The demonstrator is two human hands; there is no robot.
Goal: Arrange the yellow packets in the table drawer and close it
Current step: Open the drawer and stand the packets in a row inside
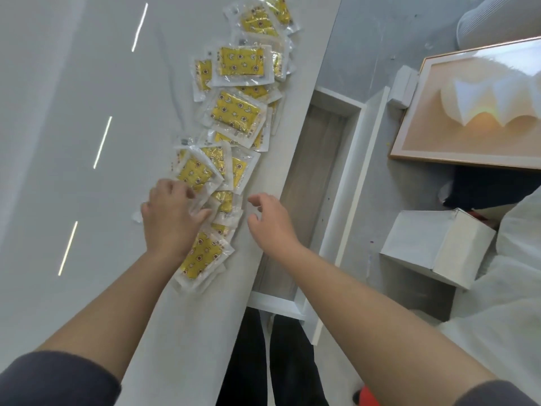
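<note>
Yellow foil packets in clear plastic wrappers (234,112) lie in a loose row along the right edge of the white table (87,142), parallel to the open wood-bottomed drawer (316,159) just beyond it. The left hand (169,218), nearer, rests spread fingers on the near packets. The right hand (269,224) hovers over the edge, loosely curled and empty.

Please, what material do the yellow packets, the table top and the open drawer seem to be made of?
Yellow packets: clear glossy plastic pouches, since edges glint, around printed yellow foil, probably. Table top: smooth pale gray, semi-gloss; it reflects light strips; laminate or stone, cannot tell. Drawer: white painted walls, matte wood-grain bottom.
</note>
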